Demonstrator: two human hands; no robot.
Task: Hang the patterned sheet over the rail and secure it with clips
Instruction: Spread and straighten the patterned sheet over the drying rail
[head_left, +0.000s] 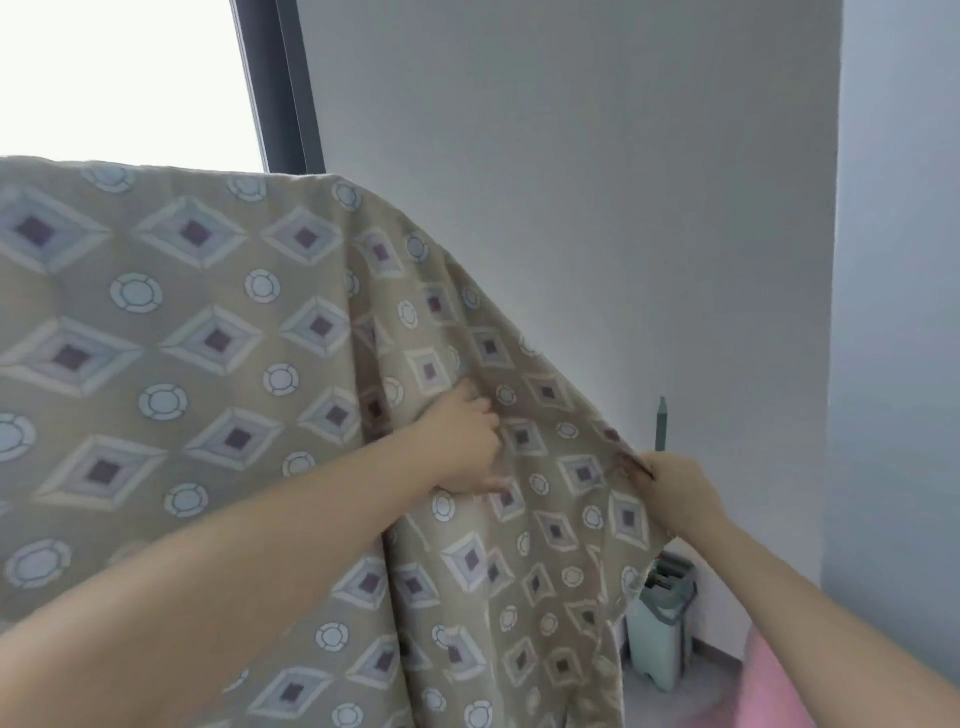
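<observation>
The patterned sheet (218, 332), beige with pale diamonds and circles, is draped over a rail that it hides completely; its top fold runs from the left edge toward the window frame. My left hand (462, 441) pinches a fold of the sheet near the middle. My right hand (675, 488) grips the sheet's right edge and holds it out to the side, so the cloth slopes down from the rail. No clips are in view.
A white wall (571, 208) stands close behind the sheet, with a dark window frame (280, 88) at the upper left. A pale green mop bucket (662, 618) with its handle (661, 423) stands on the floor in the corner. Something pink (779, 686) sits at the lower right.
</observation>
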